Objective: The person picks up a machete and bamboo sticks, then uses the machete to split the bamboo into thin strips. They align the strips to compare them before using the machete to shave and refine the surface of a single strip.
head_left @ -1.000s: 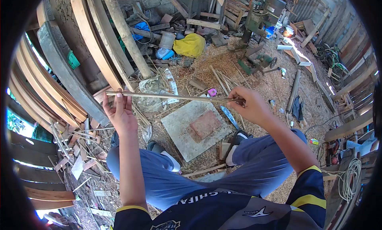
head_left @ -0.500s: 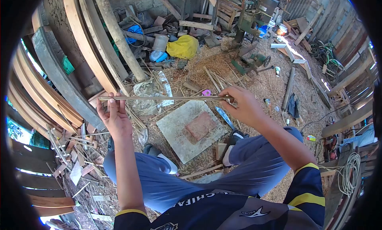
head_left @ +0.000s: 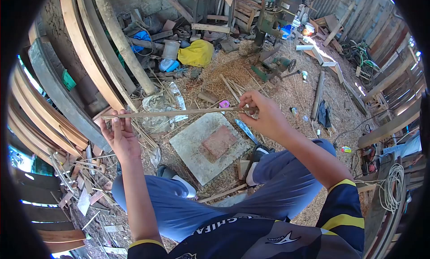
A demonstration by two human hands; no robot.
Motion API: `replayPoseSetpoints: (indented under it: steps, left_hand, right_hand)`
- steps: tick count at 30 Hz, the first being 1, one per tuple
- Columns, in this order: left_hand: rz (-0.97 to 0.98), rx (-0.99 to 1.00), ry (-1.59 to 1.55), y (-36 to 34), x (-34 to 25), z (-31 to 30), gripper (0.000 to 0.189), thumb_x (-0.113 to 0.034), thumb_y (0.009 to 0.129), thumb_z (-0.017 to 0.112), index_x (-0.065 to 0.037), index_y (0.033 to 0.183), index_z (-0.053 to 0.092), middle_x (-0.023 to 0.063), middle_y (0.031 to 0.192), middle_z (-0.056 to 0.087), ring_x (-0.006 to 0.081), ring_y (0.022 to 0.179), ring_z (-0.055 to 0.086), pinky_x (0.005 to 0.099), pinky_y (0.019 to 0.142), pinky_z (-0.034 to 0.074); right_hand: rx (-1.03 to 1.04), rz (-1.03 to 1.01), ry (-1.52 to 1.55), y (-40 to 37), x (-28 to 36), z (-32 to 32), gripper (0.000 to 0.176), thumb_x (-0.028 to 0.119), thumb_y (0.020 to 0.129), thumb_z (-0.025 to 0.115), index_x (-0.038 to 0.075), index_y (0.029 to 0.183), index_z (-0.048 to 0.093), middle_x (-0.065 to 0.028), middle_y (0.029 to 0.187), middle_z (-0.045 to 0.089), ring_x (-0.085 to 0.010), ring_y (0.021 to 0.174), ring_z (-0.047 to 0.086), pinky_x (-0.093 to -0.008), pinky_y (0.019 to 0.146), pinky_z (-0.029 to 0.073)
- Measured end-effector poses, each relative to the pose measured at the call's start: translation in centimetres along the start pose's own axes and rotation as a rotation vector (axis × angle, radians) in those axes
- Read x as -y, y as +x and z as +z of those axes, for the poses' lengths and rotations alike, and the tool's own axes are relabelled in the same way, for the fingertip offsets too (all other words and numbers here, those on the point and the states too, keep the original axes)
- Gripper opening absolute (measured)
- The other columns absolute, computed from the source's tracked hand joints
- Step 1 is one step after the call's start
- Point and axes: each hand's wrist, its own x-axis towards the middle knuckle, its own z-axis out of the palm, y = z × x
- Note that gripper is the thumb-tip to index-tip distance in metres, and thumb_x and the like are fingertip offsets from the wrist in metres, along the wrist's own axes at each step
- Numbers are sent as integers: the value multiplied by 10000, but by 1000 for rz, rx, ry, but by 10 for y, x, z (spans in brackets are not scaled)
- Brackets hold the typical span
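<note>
A thin wooden stick [head_left: 179,112] is held crosswise in front of me, its left end a little lower than its right in the head view. My left hand [head_left: 122,140] is closed on its left end, gripping it between thumb and fingers. At the right end, my right hand [head_left: 265,115] pinches the stick, and a short tip sticks out past the fingers. Below, a pale square slab [head_left: 188,145] lies on the ground between my feet, with a reddish-brown flat block [head_left: 218,141] on it. Beside the slab's right corner lies a long blue blade-like piece [head_left: 246,131].
Tall curved planks [head_left: 67,89] lean at the left. A yellow sack [head_left: 196,53] lies among scrap at the back, near a green machine [head_left: 275,67]. Wood shavings and offcuts cover the floor. Coiled rope [head_left: 393,187] hangs at the right.
The stick has tilted, its left end sinking slightly with my left hand. My right hand's fingers have shifted a little on the stick. The whole view has moved slightly.
</note>
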Motion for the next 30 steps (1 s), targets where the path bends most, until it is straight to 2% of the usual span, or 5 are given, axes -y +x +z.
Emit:
replayPoseSetpoints:
  steps: [10,16,19,22,30]
  left_hand:
    - [-26,-10,-7,-2,2,1,471,-13,1005,630,-159,1384,391,156,1224,648,305,1141,680,431,991,618]
    - [-18,28,-3,-4,2,3,498,-14,1005,630,-159,1409,377,153,1221,648,308,1144,677,446,1005,602]
    - [-24,25,-2,-6,0,8,549,-7,1007,621,-162,1456,347,153,1233,643,307,1132,686,441,982,614]
    - [-41,23,8,-7,0,9,603,-3,1004,624,-164,1497,316,159,1250,642,316,1123,694,423,956,627]
    - [-43,59,33,-9,-4,14,630,-13,1013,613,-165,1531,287,146,1243,646,322,1129,693,417,964,621]
  right_hand:
    - [8,-87,-120,-1,-3,0,334,143,874,766,103,1172,622,-72,1042,697,-237,760,659,-366,686,541]
    - [62,30,-106,-3,4,5,247,232,962,700,89,1163,676,-83,939,680,-242,704,597,-359,655,501]
    - [108,179,-91,-1,-2,6,230,245,993,662,55,1120,694,-103,865,682,-225,676,581,-350,641,481]
    - [99,190,-33,-2,2,7,232,245,998,657,31,1072,711,-98,798,678,-204,657,575,-355,634,474]
    - [182,278,98,-1,-17,10,188,205,982,682,23,1020,708,-4,728,606,-76,652,527,-290,599,427]
